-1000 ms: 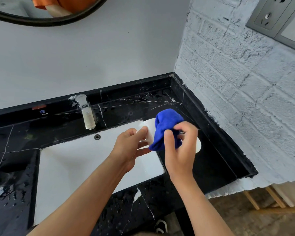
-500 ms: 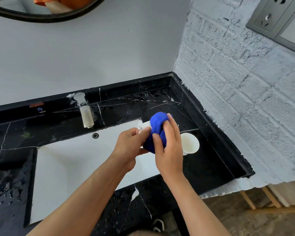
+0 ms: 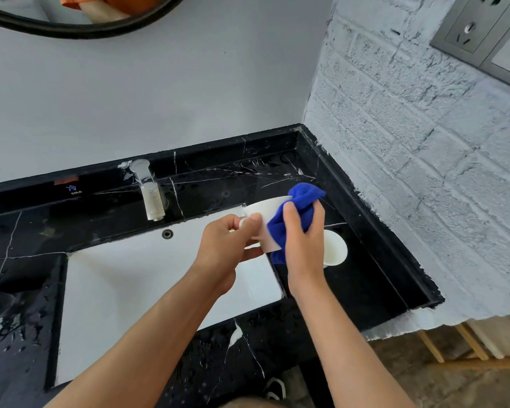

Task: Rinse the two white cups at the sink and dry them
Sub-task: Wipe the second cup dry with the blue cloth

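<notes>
One white cup (image 3: 268, 212) is held tilted over the right end of the white sink basin (image 3: 136, 284). My left hand (image 3: 227, 248) grips it by the handle side. My right hand (image 3: 302, 240) presses a blue cloth (image 3: 299, 207) against the cup's right side and mouth; the cloth hides that part of the cup. The second white cup (image 3: 334, 247) stands on the black marble counter (image 3: 365, 278) just right of my right hand, partly hidden behind it.
A chrome tap (image 3: 149, 192) stands behind the basin, with an overflow hole (image 3: 167, 234) below it. A white brick wall (image 3: 424, 172) closes the right side, a raised black ledge the back. Water drops cover the counter at the front left.
My right hand has shifted the blue cloth from over the cup's top to its right side, so more of the white cup wall shows. The left hand keeps its hold.
</notes>
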